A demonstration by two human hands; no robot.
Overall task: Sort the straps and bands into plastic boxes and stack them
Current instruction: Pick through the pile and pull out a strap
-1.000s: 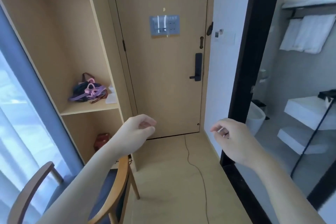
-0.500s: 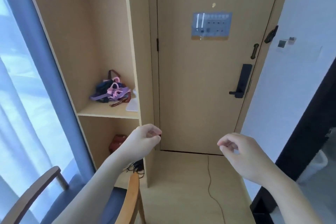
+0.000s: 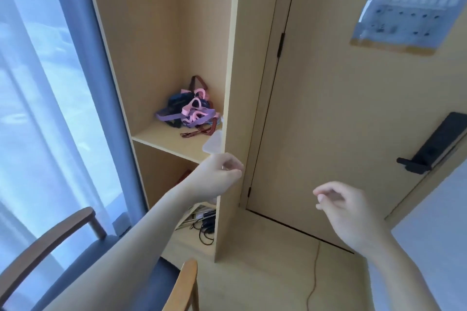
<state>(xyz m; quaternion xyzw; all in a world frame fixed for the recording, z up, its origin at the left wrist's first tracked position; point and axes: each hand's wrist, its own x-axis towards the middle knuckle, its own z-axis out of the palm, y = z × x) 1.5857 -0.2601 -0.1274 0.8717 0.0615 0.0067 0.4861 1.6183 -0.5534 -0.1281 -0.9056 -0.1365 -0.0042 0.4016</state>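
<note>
I am seeing the pile of straps and bands (image 3: 188, 111) lying at the back of the shelf (image 3: 171, 141), above my left hand (image 3: 219, 174). That hand is hanging just below the shelf's front edge, fingers loosely curled, holding nothing. My right hand (image 3: 346, 207) is floating well right of the shelf, also loosely curled and holding nothing. A see-through plastic piece (image 3: 213, 144) is sitting at the shelf's front edge, partly hidden by the side wall; I cannot tell what it is. The bands are looking soft and flat, purple, pink, dark blue and brown, all tangled.
</note>
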